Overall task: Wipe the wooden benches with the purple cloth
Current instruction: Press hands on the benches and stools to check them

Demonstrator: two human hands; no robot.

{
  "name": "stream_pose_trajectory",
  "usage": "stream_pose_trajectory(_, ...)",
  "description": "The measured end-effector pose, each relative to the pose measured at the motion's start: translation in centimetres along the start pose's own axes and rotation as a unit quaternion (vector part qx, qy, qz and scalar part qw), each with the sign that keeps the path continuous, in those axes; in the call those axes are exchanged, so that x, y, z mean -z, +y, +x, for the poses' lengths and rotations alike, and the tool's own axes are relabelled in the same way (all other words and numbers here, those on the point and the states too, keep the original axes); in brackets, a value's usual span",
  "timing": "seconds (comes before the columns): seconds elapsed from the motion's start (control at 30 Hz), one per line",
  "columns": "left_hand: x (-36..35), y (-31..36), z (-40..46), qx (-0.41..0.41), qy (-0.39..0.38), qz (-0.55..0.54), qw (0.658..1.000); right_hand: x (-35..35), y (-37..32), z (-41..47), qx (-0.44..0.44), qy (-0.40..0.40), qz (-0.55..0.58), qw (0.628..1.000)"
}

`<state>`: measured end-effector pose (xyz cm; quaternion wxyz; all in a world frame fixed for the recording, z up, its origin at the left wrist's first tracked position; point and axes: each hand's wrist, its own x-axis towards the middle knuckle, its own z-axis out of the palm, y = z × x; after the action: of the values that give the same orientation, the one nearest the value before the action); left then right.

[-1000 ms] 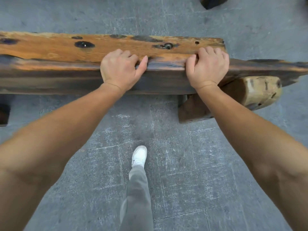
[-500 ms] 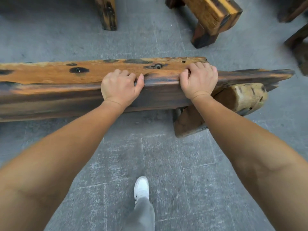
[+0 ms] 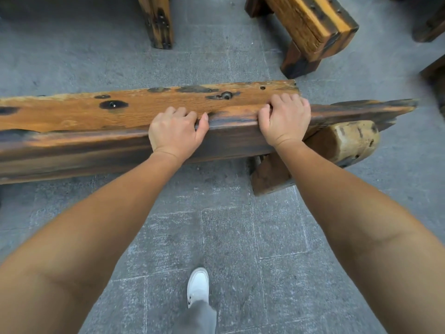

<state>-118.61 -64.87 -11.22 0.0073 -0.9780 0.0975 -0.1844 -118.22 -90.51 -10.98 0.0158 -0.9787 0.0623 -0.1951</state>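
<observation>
A long wooden bench [image 3: 144, 109] with an orange top and dark knots runs across the view on a grey paved floor. My left hand [image 3: 177, 131] grips its near edge at the middle, fingers curled over the top. My right hand [image 3: 285, 121] grips the same edge close to the bench's right end, just above its log-shaped leg [image 3: 342, 141]. No purple cloth is in view.
A second wooden bench [image 3: 310, 22] stands behind at the upper right, and a dark wooden leg [image 3: 157, 20] at the upper middle. More dark wood shows at the right edge [image 3: 435, 71]. My white shoe [image 3: 198, 285] rests on the paving stones below.
The bench has shifted toward me and lower in the view, with both hands still gripping its near edge. My foot has stepped back. More furniture behind has come into view.
</observation>
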Motion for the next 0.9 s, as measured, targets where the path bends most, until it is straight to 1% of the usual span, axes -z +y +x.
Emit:
stream_pose_trajectory(0.07,0.7,0.0,0.2,0.001,-0.070,-0.022,0.997,0.9,-0.1,0.2,0.004,-0.039,0.002,0.999)
stream_pose_trajectory(0.13,2.0,-0.1,0.6,-0.008,-0.175,-0.033,0.984,1.9,-0.1,0.3,0.001,-0.129,0.005,0.992)
stream_pose_trajectory(0.2,3.2,-0.1,2.2,-0.053,-0.264,-0.036,0.962,3.3,-0.3,0.6,-0.012,-0.226,0.041,0.973)
stream_pose_trajectory(0.23,4.1,0.0,3.5,-0.081,-0.282,-0.032,0.955,4.3,-0.5,1.0,-0.020,-0.263,0.067,0.962)
stream_pose_trajectory(0.27,5.7,0.3,5.2,-0.108,-0.279,-0.029,0.954,5.9,-0.7,1.6,-0.026,-0.275,0.091,0.957)
stream_pose_trajectory(0.3,7.8,0.9,7.0,-0.129,-0.263,-0.033,0.955,7.9,-1.0,2.3,-0.029,-0.268,0.107,0.957)
stream_pose_trajectory(0.37,11.6,2.6,9.6,-0.140,-0.221,-0.064,0.963,11.5,-1.8,3.6,-0.027,-0.230,0.133,0.964)
stream_pose_trajectory(0.53,17.4,6.3,12.3,-0.042,-0.168,-0.190,0.966,18.4,-1.3,6.1,-0.003,-0.203,0.168,0.965)
stream_pose_trajectory(0.6,19.5,7.3,13.0,-0.032,-0.143,-0.240,0.960,21.4,-0.2,6.7,-0.014,-0.167,0.206,0.964)
stream_pose_trajectory(0.67,20.7,7.6,13.6,-0.038,-0.122,-0.260,0.957,23.3,0.4,6.9,-0.014,-0.133,0.230,0.964)
stream_pose_trajectory(0.73,23.2,10.9,16.2,-0.063,-0.095,-0.267,0.957,26.9,4.4,8.3,-0.024,-0.095,0.233,0.967)
stream_pose_trajectory(0.77,23.2,10.9,16.5,-0.049,-0.090,-0.267,0.958,27.0,4.6,8.7,-0.026,-0.089,0.233,0.968)
stream_pose_trajectory(0.83,24.8,16.0,19.0,-0.049,-0.064,-0.271,0.959,29.4,9.8,10.7,-0.037,-0.069,0.226,0.971)
stream_pose_trajectory(0.87,24.7,16.0,19.1,-0.036,-0.067,-0.265,0.961,29.4,9.9,11.2,-0.040,-0.068,0.220,0.972)
stream_pose_trajectory(0.9,25.0,19.1,20.2,-0.038,-0.058,-0.259,0.963,29.9,13.0,12.2,-0.044,-0.058,0.221,0.973)
